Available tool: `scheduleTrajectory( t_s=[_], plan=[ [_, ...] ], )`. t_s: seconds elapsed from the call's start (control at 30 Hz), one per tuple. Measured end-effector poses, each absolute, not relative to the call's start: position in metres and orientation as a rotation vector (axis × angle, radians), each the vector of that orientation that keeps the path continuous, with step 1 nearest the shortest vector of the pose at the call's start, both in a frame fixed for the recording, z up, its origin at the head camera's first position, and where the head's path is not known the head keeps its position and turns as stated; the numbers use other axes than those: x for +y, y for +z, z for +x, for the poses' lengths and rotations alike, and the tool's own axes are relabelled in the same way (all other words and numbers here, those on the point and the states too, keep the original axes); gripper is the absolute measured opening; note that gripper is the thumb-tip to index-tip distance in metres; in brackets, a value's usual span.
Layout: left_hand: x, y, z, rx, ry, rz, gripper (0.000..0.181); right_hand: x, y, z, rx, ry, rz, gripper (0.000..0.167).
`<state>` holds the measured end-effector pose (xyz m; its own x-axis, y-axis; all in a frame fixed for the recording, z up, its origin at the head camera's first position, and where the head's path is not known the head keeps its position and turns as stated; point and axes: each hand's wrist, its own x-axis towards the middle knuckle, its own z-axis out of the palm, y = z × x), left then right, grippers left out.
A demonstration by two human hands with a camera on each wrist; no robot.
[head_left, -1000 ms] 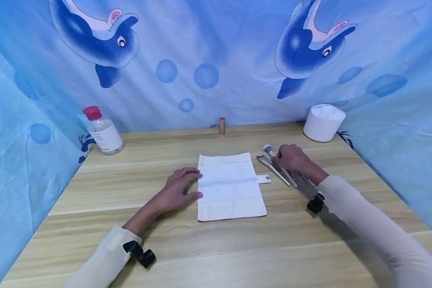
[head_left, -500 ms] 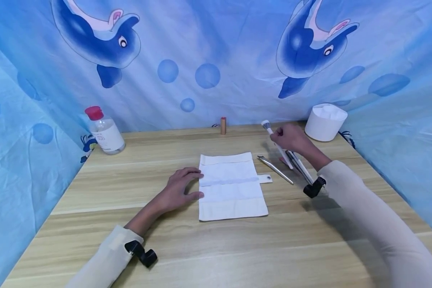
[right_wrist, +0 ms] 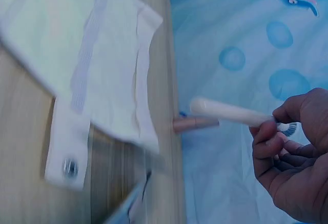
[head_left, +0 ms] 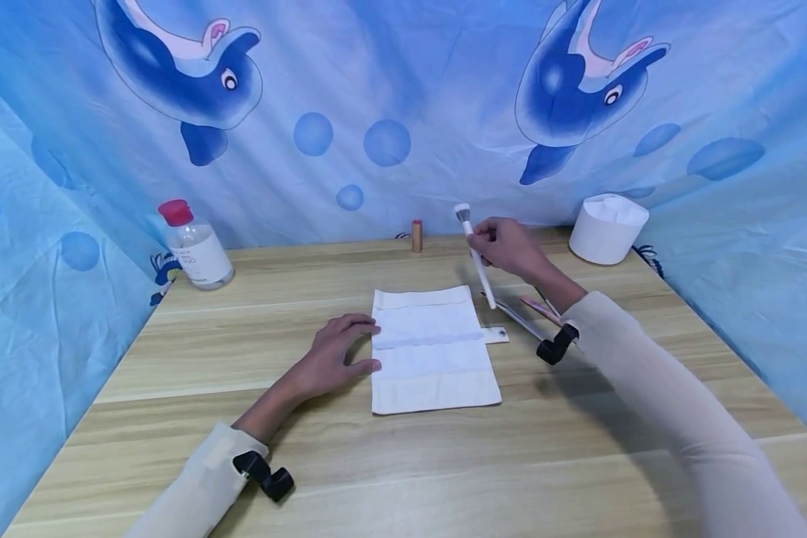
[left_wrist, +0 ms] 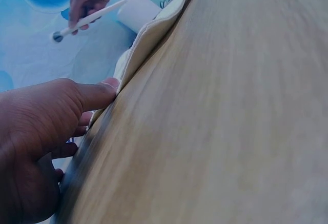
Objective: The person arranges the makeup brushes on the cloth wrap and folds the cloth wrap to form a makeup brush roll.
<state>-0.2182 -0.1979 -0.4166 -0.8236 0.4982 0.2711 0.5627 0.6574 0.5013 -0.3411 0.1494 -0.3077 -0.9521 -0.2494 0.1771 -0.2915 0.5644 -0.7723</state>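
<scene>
Between thumb and fingers my right hand [head_left: 507, 245] pinches a white makeup brush [head_left: 481, 276], held above the table with its grey-and-white bristles up. In the right wrist view the handle end of the brush [right_wrist: 230, 112] points toward the cloth. A white cloth brush roll [head_left: 430, 373] lies unfolded flat on the table, its snap strap [head_left: 495, 335] sticking out to the right. My left hand [head_left: 336, 351] rests at the roll's left edge, thumb and fingertips touching it with fingers spread. A silver brush [head_left: 521, 320] and a pinkish brush [head_left: 541, 308] lie right of the roll, partly hidden by my right arm.
A clear bottle with a red cap [head_left: 195, 246] stands at the back left. A small brown tube [head_left: 416, 236] stands at the back edge. At the back right is a white round container [head_left: 608, 230]. A blue dolphin-print curtain [head_left: 390, 90] closes off the back and sides.
My right hand has lifted the white brush from the pile and carried it left and away, toward the roll's upper right corner. The left hand has stayed at the roll's edge.
</scene>
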Motion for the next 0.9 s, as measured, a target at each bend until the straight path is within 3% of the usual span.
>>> scheduleTrajectory(
  t_s=[0.9],
  plan=[
    [-0.195, -0.417, -0.216, -2.714, -0.954, -0.865, 0.049, 0.046, -0.320, -0.322, -2.575, 1.816, 0.830, 0.024]
  ],
)
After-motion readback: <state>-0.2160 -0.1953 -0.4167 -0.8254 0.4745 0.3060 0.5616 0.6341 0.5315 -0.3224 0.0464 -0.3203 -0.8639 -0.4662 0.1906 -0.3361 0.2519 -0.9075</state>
